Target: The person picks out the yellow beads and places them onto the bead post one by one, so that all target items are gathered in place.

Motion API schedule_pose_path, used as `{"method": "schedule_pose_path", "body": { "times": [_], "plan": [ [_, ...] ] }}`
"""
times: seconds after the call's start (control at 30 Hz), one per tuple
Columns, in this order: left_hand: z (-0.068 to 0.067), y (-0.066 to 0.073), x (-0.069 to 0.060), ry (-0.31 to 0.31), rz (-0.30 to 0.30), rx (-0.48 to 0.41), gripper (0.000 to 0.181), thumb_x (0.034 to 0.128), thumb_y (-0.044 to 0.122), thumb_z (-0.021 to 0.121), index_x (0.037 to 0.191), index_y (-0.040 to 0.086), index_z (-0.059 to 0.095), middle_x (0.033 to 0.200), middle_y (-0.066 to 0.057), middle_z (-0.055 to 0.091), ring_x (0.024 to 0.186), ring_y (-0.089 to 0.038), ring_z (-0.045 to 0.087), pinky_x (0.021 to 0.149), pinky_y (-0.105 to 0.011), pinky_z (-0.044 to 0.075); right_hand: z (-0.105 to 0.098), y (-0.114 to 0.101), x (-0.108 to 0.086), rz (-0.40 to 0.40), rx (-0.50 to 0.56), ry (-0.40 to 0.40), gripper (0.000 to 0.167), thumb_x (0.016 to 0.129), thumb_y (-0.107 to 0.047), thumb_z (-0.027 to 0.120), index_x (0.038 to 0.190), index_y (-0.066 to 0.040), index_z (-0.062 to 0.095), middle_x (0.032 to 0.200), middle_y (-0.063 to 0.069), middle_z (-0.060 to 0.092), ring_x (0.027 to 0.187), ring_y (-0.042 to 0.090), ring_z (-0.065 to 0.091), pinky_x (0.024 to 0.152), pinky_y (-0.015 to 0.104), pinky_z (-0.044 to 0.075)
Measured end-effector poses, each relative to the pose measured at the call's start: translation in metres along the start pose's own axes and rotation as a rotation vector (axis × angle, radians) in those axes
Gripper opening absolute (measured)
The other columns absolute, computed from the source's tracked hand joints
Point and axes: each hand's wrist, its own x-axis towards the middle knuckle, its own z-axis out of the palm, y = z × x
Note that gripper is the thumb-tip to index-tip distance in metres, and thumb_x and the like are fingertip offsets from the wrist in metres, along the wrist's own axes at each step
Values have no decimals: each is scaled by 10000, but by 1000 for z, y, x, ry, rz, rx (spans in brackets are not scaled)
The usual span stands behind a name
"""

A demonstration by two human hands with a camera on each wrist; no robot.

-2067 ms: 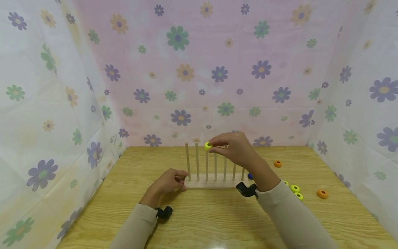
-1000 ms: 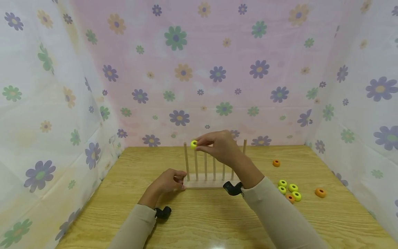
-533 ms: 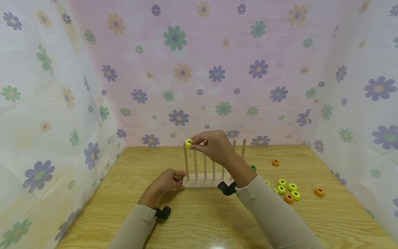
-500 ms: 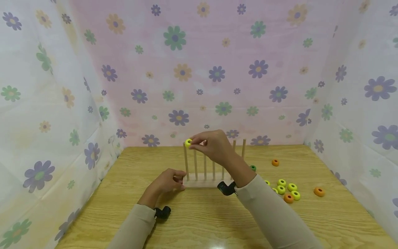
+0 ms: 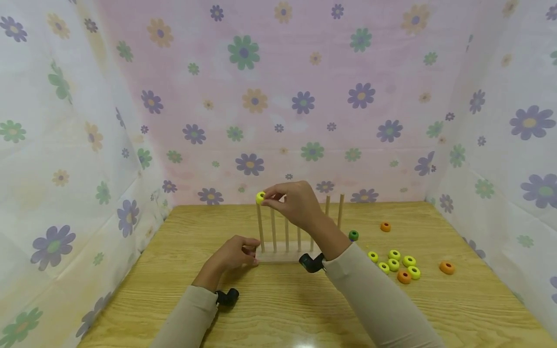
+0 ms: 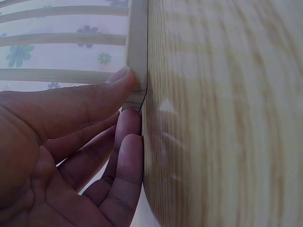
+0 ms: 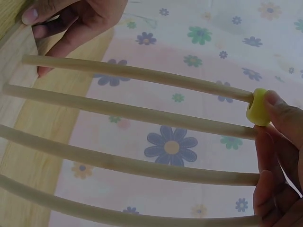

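In the head view, a wooden peg rack (image 5: 280,256) stands on the table with a row of upright pegs. My left hand (image 5: 234,252) holds the rack's left end; in the left wrist view the thumb (image 6: 111,87) lies on the base's edge and fingertips press its end. My right hand (image 5: 298,203) pinches a yellow ring bead (image 5: 260,197) between thumb and fingers at the top of the leftmost peg (image 5: 260,227). The right wrist view shows the peg's tip at the bead (image 7: 258,108); whether it is inside the hole is unclear. My right forearm hides part of the rack.
Several yellow beads (image 5: 393,264) lie right of the rack, with orange beads at the front (image 5: 403,277), far right (image 5: 447,267) and back (image 5: 385,226). A green bead (image 5: 353,235) sits by the rack's right end, partly over something blue. Flowered cloth (image 5: 278,96) encloses the table.
My right hand has carried the yellow bead leftward across the peg tops to the leftmost peg, uncovering more beads on the right. The left hand has stayed on the rack's end.
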Motion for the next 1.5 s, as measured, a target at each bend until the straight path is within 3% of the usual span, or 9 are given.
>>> {"method": "schedule_pose_path", "body": {
  "times": [0.2,0.43,0.7,1.13,1.5],
  "plan": [
    [0,0,-1,7,-16,-3,592,857,114,857,1411,87,651,1369,-113,671,1090,-211,686,921,-398,590,3,-1,0,27,-10,-8,174,902,-249,829,1050,-157,838,959,-20,811,735,50,718,441,218,373],
    [1,-1,-5,6,-21,-3,592,859,131,858,1411,89,652,1368,-111,676,1101,-225,693,933,-410,592,9,-1,-2,41,-13,-14,188,897,-253,833,1062,-164,837,997,-18,810,751,47,725,503,187,442],
    [1,-1,-5,4,-9,-3,589,859,117,856,1411,89,652,1389,-116,664,1113,-235,692,935,-415,591,9,-3,-1,57,-28,-25,217,904,-253,827,1095,-150,829,957,20,812,714,83,719,431,197,306],
    [-1,7,-7,0,-8,7,581,862,112,853,1407,86,654,1333,-120,690,1071,-216,690,918,-422,592,14,-3,-3,115,-82,-47,212,922,-334,804,1095,-215,831,898,-56,796,674,22,660,404,189,298],
    [-2,6,-4,-9,15,-6,594,858,69,845,1416,64,642,1317,-108,694,988,-165,676,874,-379,592,14,-3,-3,79,-84,-28,160,931,-274,801,1058,-187,842,904,-49,803,677,41,672,435,194,347]
  ]
}}
